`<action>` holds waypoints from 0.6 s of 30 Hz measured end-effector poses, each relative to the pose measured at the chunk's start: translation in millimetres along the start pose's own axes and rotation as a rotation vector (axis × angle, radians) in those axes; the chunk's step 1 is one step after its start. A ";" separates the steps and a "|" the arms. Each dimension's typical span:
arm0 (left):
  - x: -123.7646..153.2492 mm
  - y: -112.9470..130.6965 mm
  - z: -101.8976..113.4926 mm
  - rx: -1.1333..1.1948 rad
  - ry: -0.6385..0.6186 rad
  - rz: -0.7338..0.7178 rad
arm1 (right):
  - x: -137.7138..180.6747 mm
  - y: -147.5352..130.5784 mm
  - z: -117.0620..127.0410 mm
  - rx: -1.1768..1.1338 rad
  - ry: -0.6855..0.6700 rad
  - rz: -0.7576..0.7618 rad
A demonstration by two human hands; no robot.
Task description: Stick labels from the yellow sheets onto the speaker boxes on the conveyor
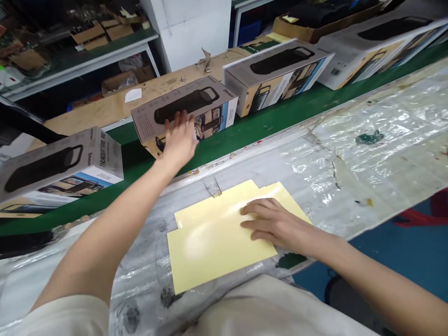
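At least four printed cardboard boxes are standing in a row on a smooth green strip, just beyond the far edge of the worktop. All are rectangular, with matt grey tops, and at least three tops are showing a long black shape with a loop handle. The left hand is reaching over that far edge to the second box from the left, its fingers lying spread across the grey top and picture-covered front. At least two thin, glossy yellow sheets are overlapping by the worktop's near edge, their square corners stepping unevenly. The right hand is resting on their right part, its fingers slightly apart and gently curved. Wrinkled clear plastic is covering the worktop, shining in patches toward its right end.
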State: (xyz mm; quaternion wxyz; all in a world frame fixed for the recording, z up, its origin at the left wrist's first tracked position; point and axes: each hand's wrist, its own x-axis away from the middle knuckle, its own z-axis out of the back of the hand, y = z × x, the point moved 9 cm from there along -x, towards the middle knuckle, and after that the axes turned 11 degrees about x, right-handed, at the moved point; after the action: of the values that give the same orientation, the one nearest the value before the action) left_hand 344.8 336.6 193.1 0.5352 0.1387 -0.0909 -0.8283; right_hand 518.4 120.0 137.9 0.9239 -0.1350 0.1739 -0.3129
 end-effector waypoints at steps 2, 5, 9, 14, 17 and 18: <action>39.5 40.7 -13.9 0.082 -0.034 -0.130 | 2.7 2.0 -5.2 0.085 0.047 -0.026; 116.8 91.9 -49.2 0.180 -0.183 -0.302 | -5.9 9.2 -7.2 0.174 0.074 -0.034; 182.2 102.7 -88.1 0.193 -0.282 -0.340 | -12.5 11.2 -0.5 0.179 0.133 -0.031; 187.7 91.6 -94.8 0.198 -0.231 -0.330 | 3.1 3.9 -8.1 0.076 0.121 -0.072; 185.2 90.9 -91.7 0.206 -0.224 -0.316 | 13.1 1.4 -14.4 0.047 0.135 -0.103; 185.1 91.2 -91.2 0.210 -0.226 -0.313 | 14.8 1.5 -15.8 0.041 0.139 -0.117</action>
State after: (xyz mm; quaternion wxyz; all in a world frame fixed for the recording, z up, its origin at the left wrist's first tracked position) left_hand 381.2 130.2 109.7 0.3692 0.1126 -0.2134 -0.8975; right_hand 523.7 109.6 119.6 0.8922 -0.1040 0.2232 -0.3786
